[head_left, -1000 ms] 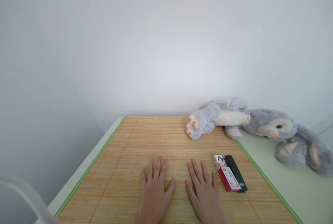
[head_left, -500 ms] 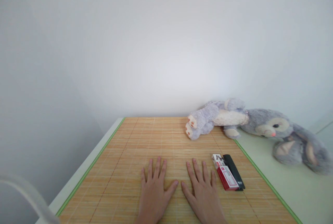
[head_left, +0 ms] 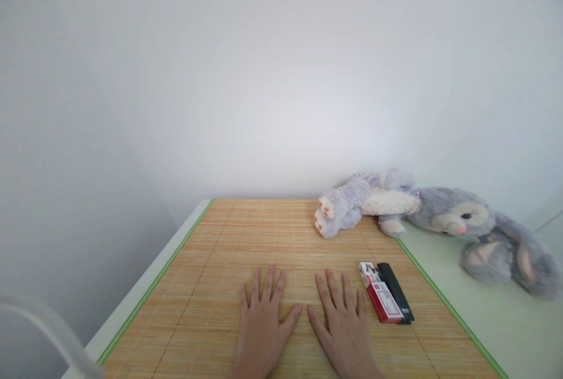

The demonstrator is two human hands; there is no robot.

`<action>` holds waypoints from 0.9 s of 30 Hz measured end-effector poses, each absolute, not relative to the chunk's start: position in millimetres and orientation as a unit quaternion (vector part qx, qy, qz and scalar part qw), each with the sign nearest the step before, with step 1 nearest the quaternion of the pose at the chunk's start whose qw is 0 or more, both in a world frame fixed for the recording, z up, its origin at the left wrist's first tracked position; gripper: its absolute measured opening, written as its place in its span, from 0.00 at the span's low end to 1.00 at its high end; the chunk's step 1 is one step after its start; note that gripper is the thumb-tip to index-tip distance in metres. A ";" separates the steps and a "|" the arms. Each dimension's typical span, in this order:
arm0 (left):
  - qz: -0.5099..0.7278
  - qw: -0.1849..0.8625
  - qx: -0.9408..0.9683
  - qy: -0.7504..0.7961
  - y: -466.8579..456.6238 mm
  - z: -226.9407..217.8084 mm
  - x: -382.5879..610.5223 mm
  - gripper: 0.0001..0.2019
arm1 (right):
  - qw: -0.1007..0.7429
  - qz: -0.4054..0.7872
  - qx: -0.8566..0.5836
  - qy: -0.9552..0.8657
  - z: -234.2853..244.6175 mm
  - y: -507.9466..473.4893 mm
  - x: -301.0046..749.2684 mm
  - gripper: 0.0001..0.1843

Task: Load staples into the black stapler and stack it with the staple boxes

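Observation:
My left hand and my right hand lie flat, palms down, side by side on a bamboo mat, fingers spread, holding nothing. The thumbs nearly touch. Just right of my right hand lies a red and white box, and a slim black object rests against the box's right side. My right little finger is close to the box but apart from it.
A grey plush rabbit lies on its side at the back right, its feet on the mat and its head on the pale table. White walls stand behind and to the left. A blurred pale tube crosses the lower left corner.
Both hands stay flat on the mat; the thumbs have spread a little toward each other. The view has shifted slightly.

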State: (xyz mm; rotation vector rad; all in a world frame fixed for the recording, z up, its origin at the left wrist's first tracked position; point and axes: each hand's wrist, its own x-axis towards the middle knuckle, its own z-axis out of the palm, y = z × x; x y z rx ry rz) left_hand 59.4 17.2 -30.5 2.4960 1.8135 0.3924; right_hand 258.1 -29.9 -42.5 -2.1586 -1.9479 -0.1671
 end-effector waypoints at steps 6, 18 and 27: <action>0.131 0.030 0.806 0.577 14.8 -27.0 59.9 0.35 | 0.121 -0.058 -0.735 -0.665 -40.8 -31.7 258.0 0.37; 0.143 0.066 0.812 0.561 13.0 -22.8 58.6 0.33 | 0.140 -0.043 -0.731 -0.666 -43.4 -31.0 259.4 0.37; 0.142 0.074 0.818 0.552 10.5 -20.0 57.9 0.31 | 0.135 -0.044 -0.730 -0.668 -42.7 -31.9 258.8 0.37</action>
